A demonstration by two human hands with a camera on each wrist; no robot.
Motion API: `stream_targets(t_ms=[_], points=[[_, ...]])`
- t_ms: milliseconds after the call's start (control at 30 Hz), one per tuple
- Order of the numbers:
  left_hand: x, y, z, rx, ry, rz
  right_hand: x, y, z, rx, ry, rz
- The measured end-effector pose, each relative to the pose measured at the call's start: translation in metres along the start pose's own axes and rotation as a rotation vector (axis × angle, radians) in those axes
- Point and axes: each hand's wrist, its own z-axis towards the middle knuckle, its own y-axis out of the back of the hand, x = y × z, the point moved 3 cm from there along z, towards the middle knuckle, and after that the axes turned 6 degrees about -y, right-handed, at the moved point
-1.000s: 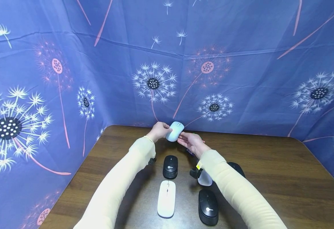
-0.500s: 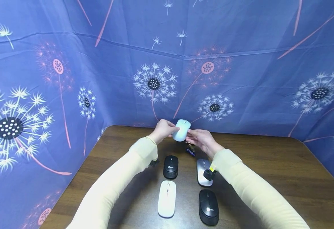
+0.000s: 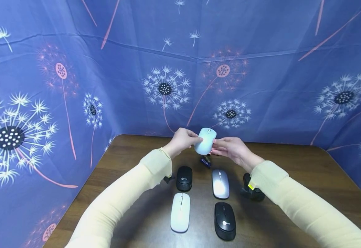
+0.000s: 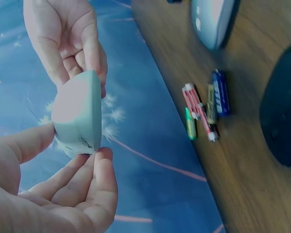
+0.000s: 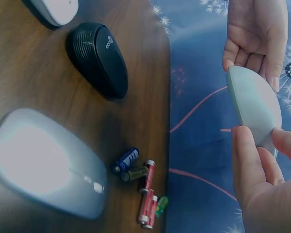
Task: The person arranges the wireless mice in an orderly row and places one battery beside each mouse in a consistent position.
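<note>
A pale mint-white computer mouse [image 3: 205, 142] is held up over the table's far edge, between both hands. My left hand [image 3: 181, 140] pinches its left side, thumb on top and fingers beneath. From the other side my right hand [image 3: 233, 149] grips the right edge with thumb and fingers. The left wrist view shows the mouse [image 4: 78, 114] edge-on, its flat underside turned to the right. Behind and below it on the table lie several small batteries [image 5: 146, 187] in red, blue, gold and green.
Nearer on the brown table [image 3: 292, 172] stand a black mouse [image 3: 184, 178], a white mouse [image 3: 180, 212], a grey mouse [image 3: 220, 184] and a second black mouse [image 3: 225, 220]. A blue dandelion-print cloth [image 3: 261, 69] hangs behind the table.
Both hands have moved to the right together with the mint-white mouse. My right forearm has swung outward, so the grey mouse and some batteries now show.
</note>
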Motion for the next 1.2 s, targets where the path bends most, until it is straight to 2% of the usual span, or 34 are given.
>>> stream_targets(t_ms=[500,767,1000,1200], points=[[-0.026,-0.022,-0.025,0.082,-0.026,-0.185,0.009,0.024,-0.049,-0.043,0.014,-0.169],[-0.039,-0.034,-0.036,0.137,-0.016,-0.183,0.008,0.036,-0.074,-0.034,0.021,-0.216],[-0.043,-0.050,-0.041,0.164,-0.017,-0.243,0.002,0.046,-0.090,-0.021,0.023,-0.218],[-0.046,-0.065,-0.050,0.214,-0.017,-0.280,-0.009,0.057,-0.103,-0.020,0.035,-0.255]])
